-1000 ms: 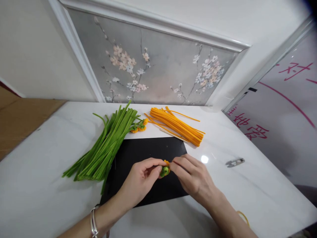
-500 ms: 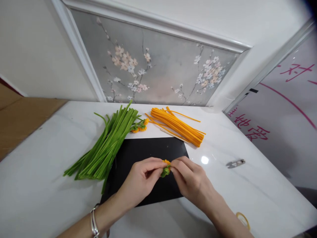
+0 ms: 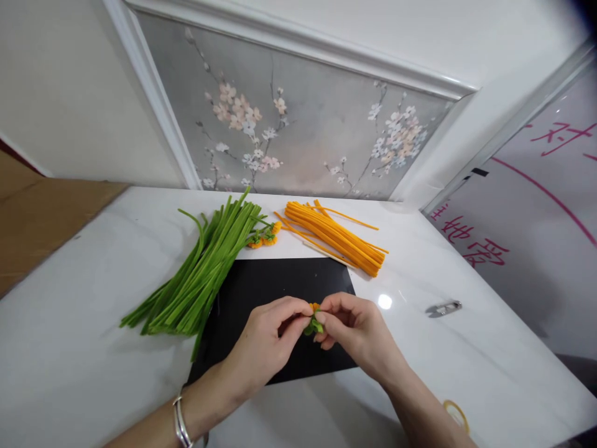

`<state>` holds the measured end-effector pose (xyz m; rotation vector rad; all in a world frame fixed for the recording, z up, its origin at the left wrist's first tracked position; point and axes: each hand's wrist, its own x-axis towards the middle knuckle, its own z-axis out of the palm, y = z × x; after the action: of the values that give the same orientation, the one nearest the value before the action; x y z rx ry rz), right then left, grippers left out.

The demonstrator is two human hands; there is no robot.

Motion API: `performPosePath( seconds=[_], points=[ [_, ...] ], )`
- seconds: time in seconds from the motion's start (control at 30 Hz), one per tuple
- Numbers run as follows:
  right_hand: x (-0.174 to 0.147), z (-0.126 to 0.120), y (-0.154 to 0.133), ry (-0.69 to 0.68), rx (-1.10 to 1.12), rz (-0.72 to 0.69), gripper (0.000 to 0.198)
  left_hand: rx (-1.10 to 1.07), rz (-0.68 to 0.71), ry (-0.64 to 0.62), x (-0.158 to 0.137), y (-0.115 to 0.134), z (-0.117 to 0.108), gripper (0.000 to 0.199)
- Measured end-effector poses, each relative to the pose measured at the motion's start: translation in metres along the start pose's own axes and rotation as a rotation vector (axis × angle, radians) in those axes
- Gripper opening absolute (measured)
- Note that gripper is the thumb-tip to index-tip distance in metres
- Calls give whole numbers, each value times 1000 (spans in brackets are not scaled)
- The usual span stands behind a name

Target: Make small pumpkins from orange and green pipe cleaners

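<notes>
over smooth black mat [image 3: 261,283], pinching lobed orange-and-green flower [image 3: 313,326] between nearly closed fingers [image 3: 296,306] of left hand [image 3: 268,339] and right hand [image 3: 361,336].

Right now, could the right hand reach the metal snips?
Probably yes: no object shows between the right hand and the metal snips, though that hand is busy at the small orange-and-green piece.
</notes>
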<state>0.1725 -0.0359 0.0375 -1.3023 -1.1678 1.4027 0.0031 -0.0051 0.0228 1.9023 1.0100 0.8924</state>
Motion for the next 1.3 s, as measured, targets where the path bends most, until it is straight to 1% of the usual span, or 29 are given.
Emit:
performPosePath(
  seconds=[0.1, 0.17, 0.2, 0.27, 0.3, 0.4, 0.43, 0.47, 0.53, 0.63, 0.73, 0.8, 0.9, 1.0, 1.1, 1.2, 1.3],
  points=[
    [0, -5, -1, -66, 74, 57, 30, -98, -117, -17, 1, 1, -2, 14],
    [-1, -11, 1, -71, 54, 41, 31, -172, -165, -30, 2, 2, -4, 14],
    [-1, -14, 3, -55, 16, 8, 30, -202, -179, -36, 3, 2, -4, 14],
    [-1, -20, 5, -13, -99, -119, 22, -247, -200, -54, 4, 4, -5, 15],
    [-1, -22, 5, -2, -168, -212, 19, -261, -202, -61, 4, 6, -6, 15],
    [1, -26, 4, -34, -355, -523, 14, -293, -203, -68, 5, 9, -5, 15],
    [1, -26, 4, -55, -396, -603, 13, -306, -205, -68, 5, 9, -5, 14],
    [2, -27, 4, -74, -428, -660, 12, -323, -210, -71, 5, 10, -5, 14],
    [4, -27, 4, -94, -459, -726, 12, -380, -235, -83, 5, 12, -4, 13],
    [6, -29, 6, -98, -495, -769, 11, -498, -288, -150, 4, 13, -5, 14],
    [8, -30, 6, -100, -516, -772, 12, -604, -305, -223, 3, 14, -6, 15],
    [9, -32, 5, -117, -515, -779, 12, -663, -316, -242, 2, 14, -7, 17],
    [8, -34, 4, -187, -502, -817, 12, -718, -366, -257, 2, 12, -9, 18],
    [7, -35, 3, -257, -540, -843, 14, -710, -395, -273, 2, 11, -11, 16],
    [6, -35, 2, -286, -640, -828, 19, -645, -392, -277, 3, 12, -11, 14],
    [5, -32, 0, -298, -688, -779, 19, -569, -392, -291, 5, 15, -11, 11],
    [4, -29, -2, -288, -704, -758, 20, -524, -395, -273, 6, 17, -10, 12]
  ],
)
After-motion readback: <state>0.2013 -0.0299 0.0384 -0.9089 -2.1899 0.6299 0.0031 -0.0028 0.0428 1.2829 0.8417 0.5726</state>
